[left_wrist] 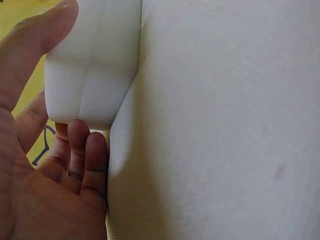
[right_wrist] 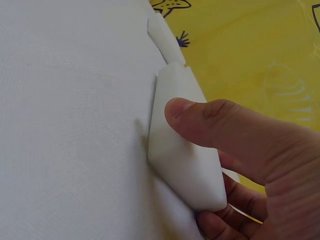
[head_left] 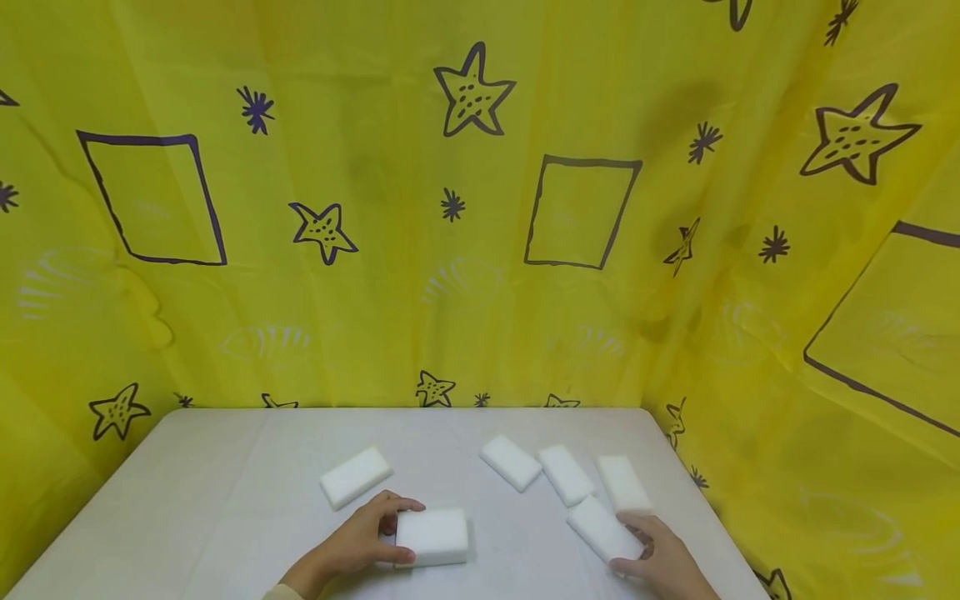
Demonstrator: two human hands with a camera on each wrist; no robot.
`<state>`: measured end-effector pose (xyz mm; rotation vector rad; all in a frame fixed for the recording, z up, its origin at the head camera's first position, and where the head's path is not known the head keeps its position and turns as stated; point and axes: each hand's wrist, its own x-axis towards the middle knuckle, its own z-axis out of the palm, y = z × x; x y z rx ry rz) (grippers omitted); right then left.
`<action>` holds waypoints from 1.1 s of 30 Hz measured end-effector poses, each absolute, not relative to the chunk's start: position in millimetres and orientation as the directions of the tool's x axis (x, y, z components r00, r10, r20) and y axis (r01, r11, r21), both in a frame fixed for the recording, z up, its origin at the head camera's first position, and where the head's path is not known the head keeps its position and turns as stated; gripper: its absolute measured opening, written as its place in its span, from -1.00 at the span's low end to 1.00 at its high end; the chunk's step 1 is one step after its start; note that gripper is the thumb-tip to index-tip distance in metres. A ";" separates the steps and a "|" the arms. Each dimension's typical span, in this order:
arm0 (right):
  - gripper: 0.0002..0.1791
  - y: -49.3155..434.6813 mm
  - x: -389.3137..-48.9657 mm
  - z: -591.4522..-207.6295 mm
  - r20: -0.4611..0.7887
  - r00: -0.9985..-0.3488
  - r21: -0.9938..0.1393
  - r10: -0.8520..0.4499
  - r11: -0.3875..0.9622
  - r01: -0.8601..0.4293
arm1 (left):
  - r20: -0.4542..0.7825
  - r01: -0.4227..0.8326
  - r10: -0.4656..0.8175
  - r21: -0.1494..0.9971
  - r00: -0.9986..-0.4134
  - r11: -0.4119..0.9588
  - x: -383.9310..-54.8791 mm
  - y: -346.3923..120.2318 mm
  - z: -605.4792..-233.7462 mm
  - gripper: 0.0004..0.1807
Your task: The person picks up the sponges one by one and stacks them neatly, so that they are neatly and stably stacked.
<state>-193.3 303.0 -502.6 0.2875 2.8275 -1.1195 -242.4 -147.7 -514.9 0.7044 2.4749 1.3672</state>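
Note:
Two white sponge blocks [head_left: 432, 533] lie one on top of the other near the table's front middle. My left hand [head_left: 366, 535] grips their left end, thumb on the near side and fingers on the far side. A seam between the two layers shows on the blocks [left_wrist: 92, 85] in the left wrist view. At the right, my right hand [head_left: 662, 554] pinches the near end of a single white sponge block [head_left: 598, 525], its thumb over the near long side. That block [right_wrist: 185, 170] rests on the white cloth in the right wrist view, its far end right at another block [right_wrist: 167, 40].
Behind the right hand's block lie three more white sponge blocks, one upright-angled [head_left: 624, 483], one beside it [head_left: 566, 475] and one farther left [head_left: 511, 462]. Another block [head_left: 356, 477] lies beyond the left hand. A yellow patterned curtain [head_left: 390, 317] borders the white table [head_left: 247, 467].

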 end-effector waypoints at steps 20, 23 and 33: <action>-0.18 301.5 -191.9 -495.6 -0.168 -0.978 -0.664 0.128 0.718 0.208 | 0.044 0.316 0.516 0.835 -0.855 0.451 -243.1 -147.6 -515.5 -0.36; -0.19 301.8 -191.6 -495.0 -0.174 -0.976 -0.666 0.127 0.715 0.212 | 0.040 0.310 0.514 0.837 -0.857 0.451 -242.9 -147.4 -515.2 -0.36; -0.20 302.3 -190.7 -490.3 -0.196 -0.973 -0.670 0.120 0.708 0.222 | 0.035 0.305 0.516 0.840 -0.856 0.450 -243.0 -147.6 -515.7 -0.36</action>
